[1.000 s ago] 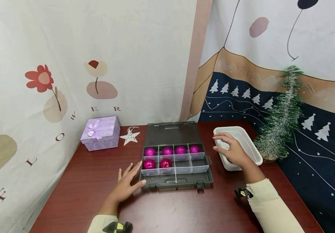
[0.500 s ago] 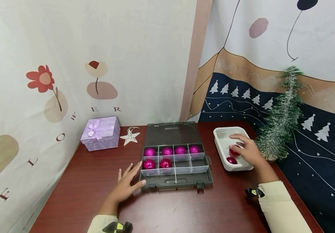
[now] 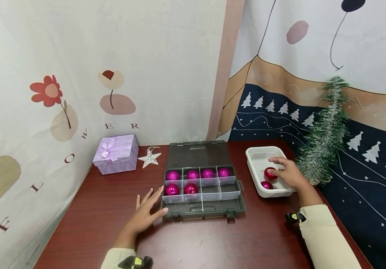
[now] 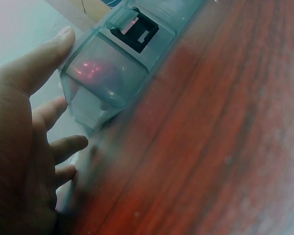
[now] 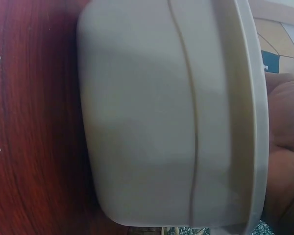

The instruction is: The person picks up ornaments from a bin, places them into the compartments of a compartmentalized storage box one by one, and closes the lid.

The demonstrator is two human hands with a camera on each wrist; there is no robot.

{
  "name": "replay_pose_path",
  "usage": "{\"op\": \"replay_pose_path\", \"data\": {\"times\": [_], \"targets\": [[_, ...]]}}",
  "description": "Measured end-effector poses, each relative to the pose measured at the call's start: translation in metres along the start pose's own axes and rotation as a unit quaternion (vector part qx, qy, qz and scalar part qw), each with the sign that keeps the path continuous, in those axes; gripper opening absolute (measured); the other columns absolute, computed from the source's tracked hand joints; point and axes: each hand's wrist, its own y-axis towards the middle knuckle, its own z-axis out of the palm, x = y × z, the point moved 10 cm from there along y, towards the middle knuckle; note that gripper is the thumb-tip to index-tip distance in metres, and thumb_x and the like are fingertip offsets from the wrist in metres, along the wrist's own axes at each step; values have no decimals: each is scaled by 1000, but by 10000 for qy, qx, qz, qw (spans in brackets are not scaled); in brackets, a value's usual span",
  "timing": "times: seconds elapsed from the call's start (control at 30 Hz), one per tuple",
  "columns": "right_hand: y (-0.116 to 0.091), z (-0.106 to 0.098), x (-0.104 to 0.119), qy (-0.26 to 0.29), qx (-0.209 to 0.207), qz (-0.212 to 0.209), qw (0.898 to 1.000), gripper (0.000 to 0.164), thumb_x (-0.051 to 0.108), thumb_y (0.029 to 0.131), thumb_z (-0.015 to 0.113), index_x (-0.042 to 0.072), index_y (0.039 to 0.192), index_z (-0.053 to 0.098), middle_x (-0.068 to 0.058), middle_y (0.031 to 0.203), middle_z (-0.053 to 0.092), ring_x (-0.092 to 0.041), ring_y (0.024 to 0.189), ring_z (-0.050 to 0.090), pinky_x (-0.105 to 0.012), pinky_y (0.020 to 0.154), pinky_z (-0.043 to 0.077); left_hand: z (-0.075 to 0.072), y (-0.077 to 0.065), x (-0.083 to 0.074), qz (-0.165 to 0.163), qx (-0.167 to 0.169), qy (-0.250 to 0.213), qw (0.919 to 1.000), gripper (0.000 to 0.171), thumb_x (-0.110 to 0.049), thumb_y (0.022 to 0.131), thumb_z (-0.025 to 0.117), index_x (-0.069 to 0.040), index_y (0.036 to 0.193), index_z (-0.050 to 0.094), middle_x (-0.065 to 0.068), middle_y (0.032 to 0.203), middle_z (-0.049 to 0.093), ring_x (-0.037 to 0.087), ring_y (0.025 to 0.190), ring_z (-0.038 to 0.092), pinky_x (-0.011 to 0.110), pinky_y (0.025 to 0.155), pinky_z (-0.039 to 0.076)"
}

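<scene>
My left hand [image 3: 146, 215] rests with spread fingers against the left side of a dark translucent divider box [image 3: 204, 213]; the left wrist view shows its fingertips [image 4: 71, 147] beside the box corner. Glittery magenta baubles [image 3: 193, 174] fill the back row of compartments. Two shiny magenta baubles [image 3: 191, 188] sit in the left of the middle row. Over a white plastic tray [image 3: 254, 168], my right hand [image 3: 288, 172] has its thumb at a shiny magenta bauble [image 3: 268, 172], fingers loosely bent above it. Another bauble [image 3: 266, 185] lies nearer the tray's front. The right wrist view shows mostly the tray's outer wall [image 5: 137, 122].
A lilac gift box [image 3: 117, 155] with a bow and a white star ornament [image 3: 150, 158] stand at the back left. Behind the tray to the right rises a small tinsel tree [image 3: 327, 138]. The divider box's lid [image 3: 198, 155] lies back toward the wall.
My right hand has moved from the tray's left side to its right, bringing two baubles into sight. It has shifted slightly further right since half a second ago. The left hand has stayed still.
</scene>
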Motion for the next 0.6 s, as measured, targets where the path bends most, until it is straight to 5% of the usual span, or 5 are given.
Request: {"op": "replay_pose_path", "data": {"times": [0.27,0.6], "targets": [[3,5,-11,-377,410,476,9973,53,11,102,76,-7,149,59,-39,154,55,-59,148,46,-73,122,38,1,0,1,-48,31,9,10000,83,-45,99,73,-23,172,38,9,176,42,55,165,25,85,125,-12],[7,10,-23,-210,707,802,9941,56,11,101,77,-8,150,56,-40,152,55,-55,139,54,-63,115,49,1,1,2,-86,44,18,10000,84,-46,99,73,-23,172,38,9,176,43,54,165,24,85,125,-12]]}}
